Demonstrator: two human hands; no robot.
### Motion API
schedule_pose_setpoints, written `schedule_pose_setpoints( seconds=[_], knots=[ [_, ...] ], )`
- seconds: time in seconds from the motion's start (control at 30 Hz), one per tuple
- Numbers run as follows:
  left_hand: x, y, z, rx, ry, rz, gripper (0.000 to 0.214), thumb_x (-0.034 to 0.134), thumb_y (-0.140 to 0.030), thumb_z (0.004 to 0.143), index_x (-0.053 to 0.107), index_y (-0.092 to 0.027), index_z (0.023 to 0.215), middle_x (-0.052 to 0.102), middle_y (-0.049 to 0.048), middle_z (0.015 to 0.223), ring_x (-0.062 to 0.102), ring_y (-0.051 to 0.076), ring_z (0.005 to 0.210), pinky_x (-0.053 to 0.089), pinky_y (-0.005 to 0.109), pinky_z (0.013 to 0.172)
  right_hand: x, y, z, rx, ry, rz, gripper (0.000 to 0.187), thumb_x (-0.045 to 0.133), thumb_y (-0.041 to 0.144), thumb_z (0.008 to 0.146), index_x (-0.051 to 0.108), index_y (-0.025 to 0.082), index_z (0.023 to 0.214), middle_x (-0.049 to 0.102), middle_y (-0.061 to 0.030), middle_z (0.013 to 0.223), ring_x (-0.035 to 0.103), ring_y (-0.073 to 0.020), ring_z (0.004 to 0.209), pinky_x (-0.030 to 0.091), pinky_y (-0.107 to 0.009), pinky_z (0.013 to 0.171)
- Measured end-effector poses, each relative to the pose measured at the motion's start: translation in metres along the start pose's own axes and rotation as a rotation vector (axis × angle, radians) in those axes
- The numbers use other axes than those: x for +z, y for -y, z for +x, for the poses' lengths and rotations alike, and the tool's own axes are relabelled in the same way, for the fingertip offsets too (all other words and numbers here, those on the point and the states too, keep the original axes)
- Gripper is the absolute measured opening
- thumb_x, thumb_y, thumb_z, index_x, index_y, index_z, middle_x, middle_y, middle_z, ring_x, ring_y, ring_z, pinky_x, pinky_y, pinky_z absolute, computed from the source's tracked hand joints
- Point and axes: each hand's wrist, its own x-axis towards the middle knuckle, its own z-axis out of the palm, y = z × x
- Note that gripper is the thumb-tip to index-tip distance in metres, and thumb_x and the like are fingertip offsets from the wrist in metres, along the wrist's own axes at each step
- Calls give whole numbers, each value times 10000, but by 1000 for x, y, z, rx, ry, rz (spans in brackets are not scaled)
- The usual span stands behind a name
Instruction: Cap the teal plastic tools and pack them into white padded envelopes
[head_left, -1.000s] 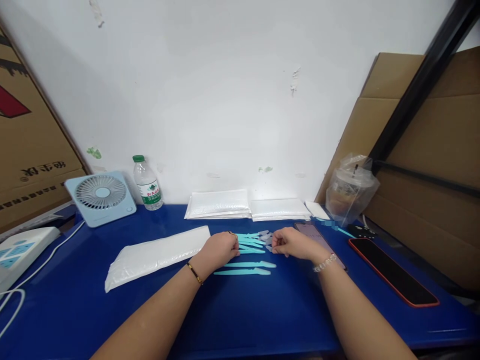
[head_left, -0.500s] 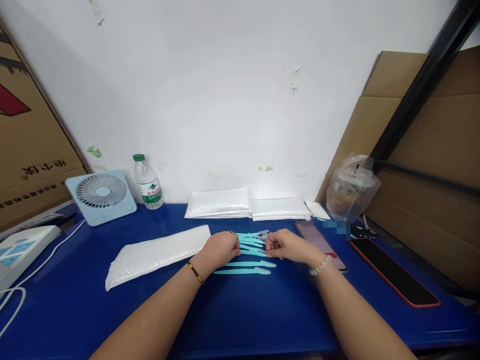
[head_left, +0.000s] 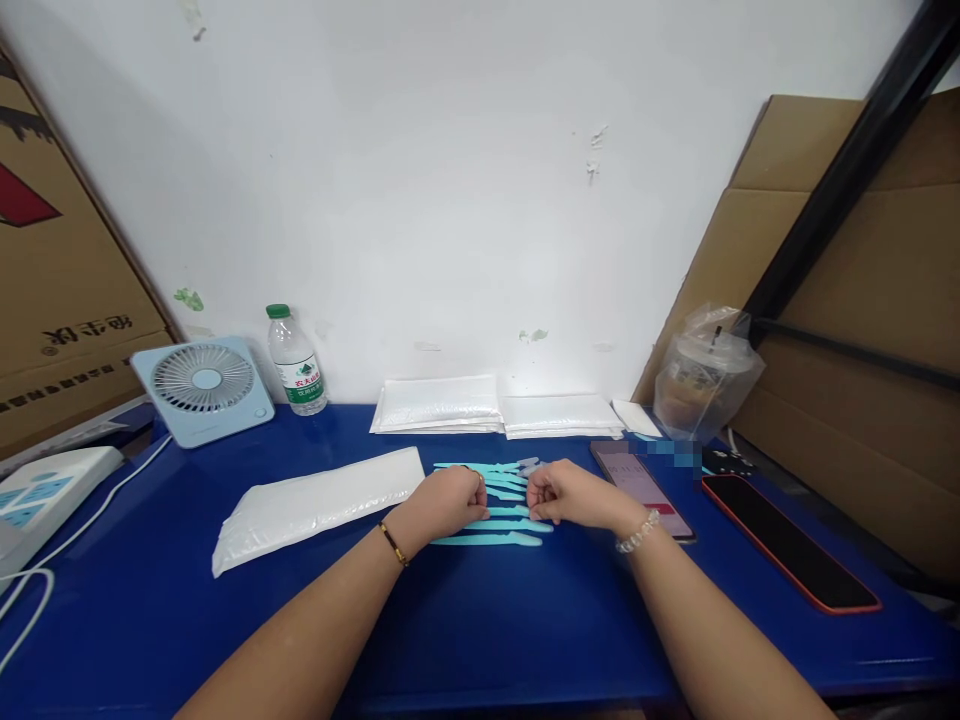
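Between my hands lies a turquoise eyebrow razor (head_left: 508, 512) with a pale cap, level and at or just above the blue table. My left hand (head_left: 448, 498) is closed in a pinch on its handle end. My right hand (head_left: 571, 494) pinches the capped end. On the near side, two more turquoise razors (head_left: 487, 540) lie side by side, roughly parallel to it. Beyond the held one, several others (head_left: 504, 480) lie close together, their translucent caps (head_left: 529, 465) pointing right and partly hidden by my right fingers.
A white bubble mailer (head_left: 319, 508) lies left of my left hand. Stacked mailers (head_left: 439, 405) rest against the wall. A fan (head_left: 202, 390) and a water bottle (head_left: 298, 365) stand back left. Two phones (head_left: 645, 490) (head_left: 787, 545) and a bagged drink cup (head_left: 701, 385) are on the right.
Both hands have shifted slightly nearer with the held razor. It now lies straighter, close alongside the two nearer razors and apart from the farther group.
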Motion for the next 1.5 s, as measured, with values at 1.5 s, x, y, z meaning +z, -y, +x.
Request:
schedule_pose_setpoints(
  seconds=[1.5],
  knots=[
    [-3,19,12,72,-194,40,219,550,-308,832,625,-203,1011,608,55,1050,538,203,996,425,280,811,-17,-18,-2,5,-386,-336,145,554,150,757,675,173,834,640,-44,798,569,-159,697,401,-245,635]
  ],
)
